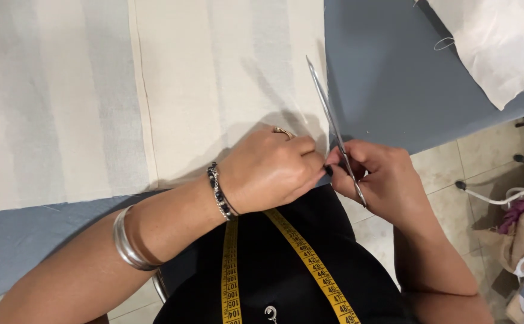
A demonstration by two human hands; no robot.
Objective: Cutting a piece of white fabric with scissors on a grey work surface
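- Grey table [388, 78] carries cream-and-grey striped fabric [172, 90] spread flat, its near edge at the table's front.
- Pale cloth piece [502, 42] lies on the far right corner.
- Yellow tape measure [310, 264] hangs over the person's dark top.
- Left hand [268, 171] pinches the fabric's near edge.
- Right hand [382, 180] grips closed scissors [333, 126], blades pointing away, beside the fabric's right edge.

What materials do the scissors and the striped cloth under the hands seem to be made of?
The long, slim, silver scissors look like polished metal: the blades shine grey. The cream and pale grey striped cloth seems a woven, matte fabric, perhaps cotton or linen; a fine weave and stitched seam show.
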